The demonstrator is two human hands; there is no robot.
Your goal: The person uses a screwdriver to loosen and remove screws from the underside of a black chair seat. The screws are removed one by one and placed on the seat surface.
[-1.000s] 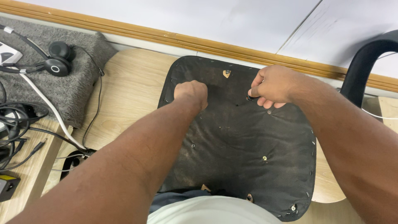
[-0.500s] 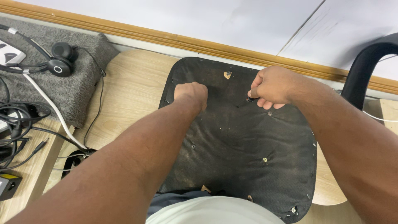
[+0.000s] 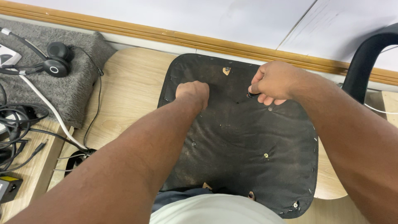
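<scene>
A black fabric-covered seat pad [image 3: 248, 137] lies upside down on a light wooden table [image 3: 128, 99], stapled round its edge, with small metal screw points showing. My left hand [image 3: 192, 93] is a closed fist pressed on the pad near its far left part; whether it holds anything is hidden. My right hand [image 3: 273, 82] pinches a small dark object [image 3: 251, 95] against the pad near its far middle.
A black headset [image 3: 54, 62] rests on a grey fuzzy mat [image 3: 62, 91] at the left, with a tangle of cables [image 3: 25, 124] below it. A black chair armrest [image 3: 365, 62] curves at the right. A wooden trim strip [image 3: 166, 37] runs along the white wall.
Both hands stay in the same places on the pad. The view has shifted slightly.
</scene>
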